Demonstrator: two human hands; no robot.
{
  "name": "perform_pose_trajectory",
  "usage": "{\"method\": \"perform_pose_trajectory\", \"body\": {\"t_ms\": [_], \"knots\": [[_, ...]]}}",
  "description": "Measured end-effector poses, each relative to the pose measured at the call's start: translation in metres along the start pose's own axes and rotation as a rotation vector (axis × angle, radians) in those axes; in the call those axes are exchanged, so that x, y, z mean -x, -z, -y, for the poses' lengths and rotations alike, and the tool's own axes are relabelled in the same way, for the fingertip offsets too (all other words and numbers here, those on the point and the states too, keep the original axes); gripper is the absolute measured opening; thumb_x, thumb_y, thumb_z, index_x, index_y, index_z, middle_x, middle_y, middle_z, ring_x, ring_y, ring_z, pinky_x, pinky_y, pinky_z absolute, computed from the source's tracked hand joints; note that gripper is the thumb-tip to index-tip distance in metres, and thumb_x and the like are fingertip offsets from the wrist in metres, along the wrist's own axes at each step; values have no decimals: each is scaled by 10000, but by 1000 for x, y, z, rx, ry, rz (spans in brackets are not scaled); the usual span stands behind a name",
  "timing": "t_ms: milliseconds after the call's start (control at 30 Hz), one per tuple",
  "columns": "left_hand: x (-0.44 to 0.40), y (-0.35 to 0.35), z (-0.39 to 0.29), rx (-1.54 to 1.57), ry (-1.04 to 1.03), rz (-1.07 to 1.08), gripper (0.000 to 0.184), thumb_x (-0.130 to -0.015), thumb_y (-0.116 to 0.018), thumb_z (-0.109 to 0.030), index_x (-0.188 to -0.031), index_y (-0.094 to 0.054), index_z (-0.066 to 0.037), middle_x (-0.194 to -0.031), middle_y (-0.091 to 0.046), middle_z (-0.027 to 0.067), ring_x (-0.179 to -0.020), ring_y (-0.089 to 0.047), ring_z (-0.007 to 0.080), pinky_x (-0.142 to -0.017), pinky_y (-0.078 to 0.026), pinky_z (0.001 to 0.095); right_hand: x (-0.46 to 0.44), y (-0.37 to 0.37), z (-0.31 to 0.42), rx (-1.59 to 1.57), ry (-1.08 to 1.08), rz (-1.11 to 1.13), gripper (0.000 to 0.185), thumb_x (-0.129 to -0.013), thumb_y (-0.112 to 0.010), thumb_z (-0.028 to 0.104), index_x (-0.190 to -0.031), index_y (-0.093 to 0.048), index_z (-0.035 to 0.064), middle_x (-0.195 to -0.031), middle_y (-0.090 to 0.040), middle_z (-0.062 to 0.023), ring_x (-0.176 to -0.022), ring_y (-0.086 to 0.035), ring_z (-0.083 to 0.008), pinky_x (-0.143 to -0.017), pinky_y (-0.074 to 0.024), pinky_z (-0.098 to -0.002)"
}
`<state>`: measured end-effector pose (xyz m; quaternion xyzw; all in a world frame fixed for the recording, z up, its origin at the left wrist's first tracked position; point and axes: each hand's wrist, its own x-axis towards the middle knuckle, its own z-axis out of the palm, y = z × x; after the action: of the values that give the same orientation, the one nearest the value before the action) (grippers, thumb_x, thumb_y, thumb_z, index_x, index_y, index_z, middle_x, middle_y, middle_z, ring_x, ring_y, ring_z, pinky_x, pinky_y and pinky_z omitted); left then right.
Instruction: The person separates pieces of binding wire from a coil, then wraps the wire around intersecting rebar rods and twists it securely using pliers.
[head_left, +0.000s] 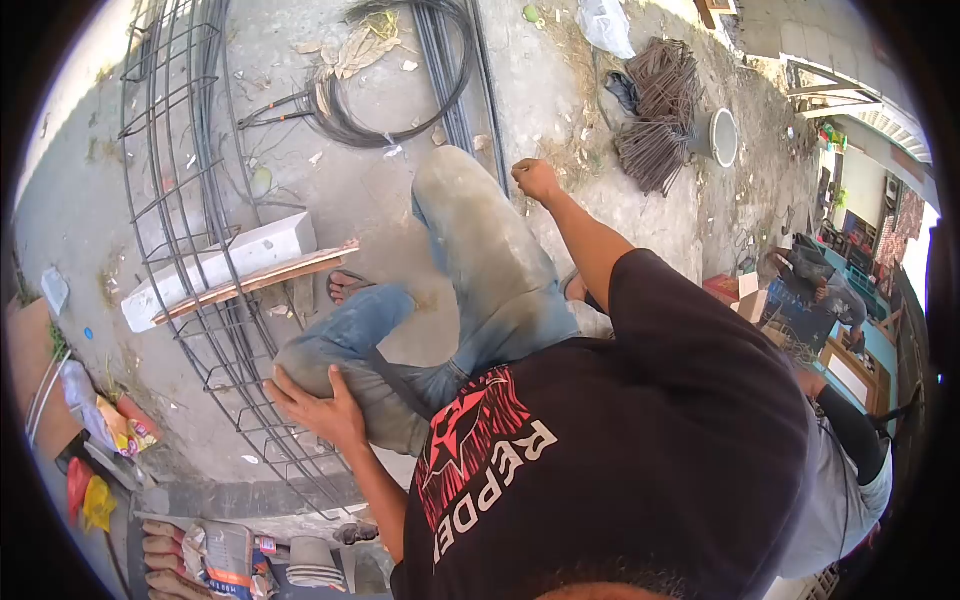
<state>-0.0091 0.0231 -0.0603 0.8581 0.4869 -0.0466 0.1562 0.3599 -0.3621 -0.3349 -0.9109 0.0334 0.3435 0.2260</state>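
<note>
My left hand [320,405] rests on my left knee, fingers spread over the faded jeans [385,395]. Beyond that knee lies a long cage of steel bars [190,240]. My right hand [537,180] is raised beside my right knee [450,175] with its fingers curled; whatever may be in it is too small or hidden to name. A bundle of straight rods [445,70] and a coil of thin dark wire [465,70] are on the ground past the right knee. Pliers-like handles [280,108] lie at the coil's left side.
A white block [230,265] and a wooden strip [260,283] lie across the cage. Bent rods [660,115] are heaped near a bucket [723,138]. One person [825,285] is low at the right; another in grey [840,500] is close behind me. Bags [225,555] lie lower left.
</note>
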Motion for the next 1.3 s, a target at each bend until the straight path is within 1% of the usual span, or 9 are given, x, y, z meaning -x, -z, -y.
{"method": "perform_pose_trajectory", "body": {"t_ms": [133,200,400,500,600,867,967,1033,1300], "knots": [[23,-48,-9,-19,3,-123,875,-903,-772,-472,-1607,-410,-101,-1662,-284,273,-1509,-314,484,-1196,-315,593,-75,-48,-99,201,-86,75,262,-881,-690,168,-1074,-782,17,-934,-773,-165,-847,-757,-297,-832,-613,-392],[24,-68,-11,-63,-7,-233,850,-931,-749,-512,-1594,-435,-82,-1652,-293,273,-1508,-317,478,-1189,-323,607,-80,-62,-51,135,-148,-243,308,-881,-685,200,-1138,-742,40,-1001,-744,-149,-1026,-713,-353,-891,-597,-467],[7,-111,-17,-72,-8,-445,767,-935,-751,-427,-1566,-482,-84,-1638,-328,246,-1504,-331,454,-1176,-359,596,-107,-77,98,492,977,-345,450,-1051,-516,298,-1461,-555,116,-1350,-611,-132,-1377,-502,-321,-1192,-376,-434],[0,-125,-20,2,-29,-490,694,-942,-752,-355,-1534,-523,-75,-1637,-342,235,-1503,-332,447,-1181,-350,587,-190,-120,69,1103,1173,-153,459,-1062,-481,285,-1500,-516,151,-1383,-608,-119,-1406,-486,-296,-1249,-291,-427],[-9,-119,-18,192,-21,-496,589,-962,-730,-256,-1488,-565,-49,-1618,-387,230,-1494,-352,431,-1189,-337,574,-196,-91,125,1069,708,295,372,-1014,-546,350,-1260,-722,133,-1170,-741,-101,-1155,-698,-312,-1061,-519,-460],[-89,-73,-42,674,-312,-504,390,-1000,-674,-102,-1379,-651,-11,-1403,-666,139,-1313,-605,256,-1134,-445,443,-89,89,272,667,1057,-163,776,-843,-677,783,-888,-745,12,-830,-705,-180,-802,-682,-387,-767,-548,-495],[-130,-44,-82,711,-559,-342,399,-991,-703,-145,-1370,-666,-26,-1382,-680,139,-1288,-623,251,-1105,-475,439,-49,144,323,438,1171,-390,641,-874,-781,636,-835,-726,-1,-713,-630,-58,-705,-608,-150,-659,-478,-335],[-148,-36,-118,731,-718,-314,469,-941,-780,-234,-1348,-678,-24,-1290,-715,171,-1200,-668,299,-990,-532,469,18,166,347,390,1142,-517,565,-853,-821,543,-730,-700,5,-685,-653,-177,-609,-573,-255,-624,-467,-423],[-210,-72,-187,832,-614,28,708,-908,-820,-401,-1425,-592,26,-1357,-650,253,-1246,-661,356,-924,-594,439,126,187,374,292,1161,-758,563,-846,-845,532,-709,-726,-1,-595,-627,-145,-532,-547,-244,-561,-443,-417]]}}
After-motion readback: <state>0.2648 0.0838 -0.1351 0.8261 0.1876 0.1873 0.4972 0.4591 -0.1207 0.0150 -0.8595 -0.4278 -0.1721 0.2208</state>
